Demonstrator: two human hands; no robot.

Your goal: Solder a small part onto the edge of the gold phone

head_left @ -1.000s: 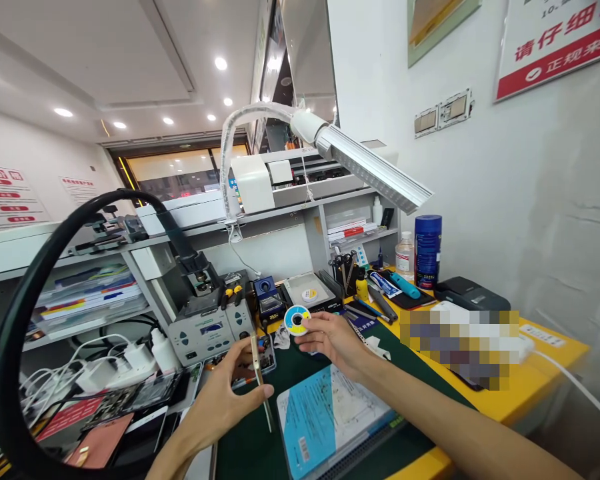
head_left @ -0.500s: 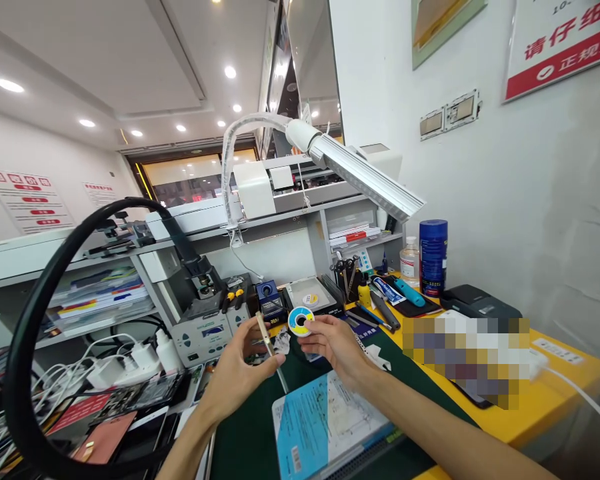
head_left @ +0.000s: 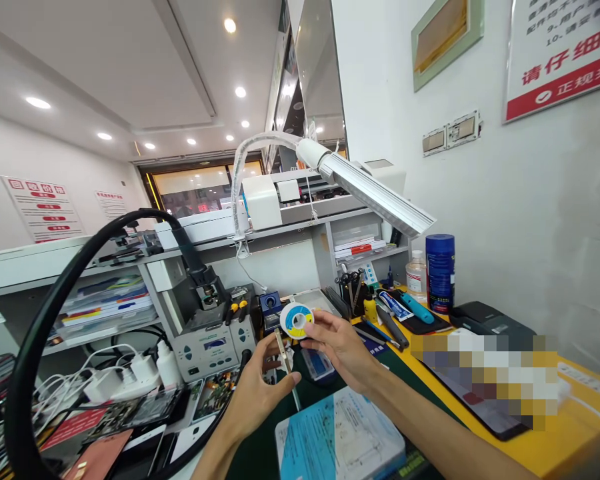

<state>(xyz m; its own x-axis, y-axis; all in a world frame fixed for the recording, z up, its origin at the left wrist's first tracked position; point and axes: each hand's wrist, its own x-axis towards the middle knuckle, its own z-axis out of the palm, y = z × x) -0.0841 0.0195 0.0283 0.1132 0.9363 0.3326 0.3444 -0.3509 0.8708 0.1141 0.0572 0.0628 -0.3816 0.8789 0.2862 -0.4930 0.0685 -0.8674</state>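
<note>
My left hand (head_left: 265, 383) grips a thin gold-edged slab (head_left: 283, 352) between thumb and fingers; it looks like a phone seen edge-on. Close beside it, my right hand (head_left: 341, 347) pinches a small white spool (head_left: 286, 321) with a blue and yellow label facing me. What is wound on the spool does not show. Both hands hover above a dark green mat (head_left: 254, 440). Below them a blue and white box (head_left: 340, 433) lies on the mat.
At the left, a black flexible arm (head_left: 23, 320) loops up near a grey soldering station (head_left: 213, 353). A white lamp (head_left: 375, 190) hangs overhead. Tools, a blue can (head_left: 440, 273) and a blurred phone (head_left: 500, 407) stand or lie on the yellow desk at right.
My view has tilted upward, so the scene sits lower and slightly right. The spool has turned a little and moved left relative to the slab, now partly behind or beside its top.
</note>
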